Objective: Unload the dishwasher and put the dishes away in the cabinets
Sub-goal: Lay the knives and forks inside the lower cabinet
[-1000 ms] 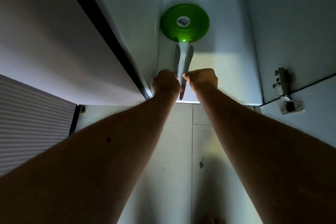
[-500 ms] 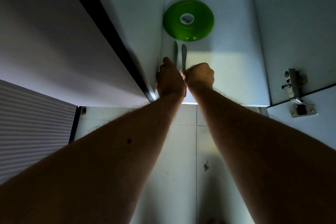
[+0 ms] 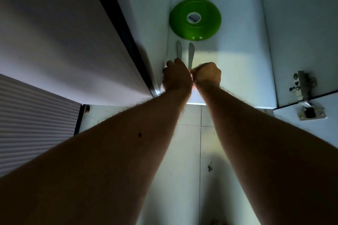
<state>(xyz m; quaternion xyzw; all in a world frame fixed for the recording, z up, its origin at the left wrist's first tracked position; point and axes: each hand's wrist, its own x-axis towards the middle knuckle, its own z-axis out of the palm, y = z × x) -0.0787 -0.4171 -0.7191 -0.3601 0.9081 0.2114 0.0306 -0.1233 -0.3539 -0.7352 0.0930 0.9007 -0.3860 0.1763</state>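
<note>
Knives (image 3: 184, 53) handles hidden under both hands, left hand (image 3: 176, 76), right hand (image 3: 207, 75), grips unclear, dim shelf (image 3: 237, 60)

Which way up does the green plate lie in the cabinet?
Upside down: the green plate shows its raised underside and barcode sticker, resting on the cabinet shelf.

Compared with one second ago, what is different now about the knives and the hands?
The two knives, first crossed in a V with tips at the plate, now lie parallel on the shelf, the left knife beside the right knife. The left hand and right hand remain at the handles; whether they grip is hidden. The green plate kept its place, upside down.
</note>
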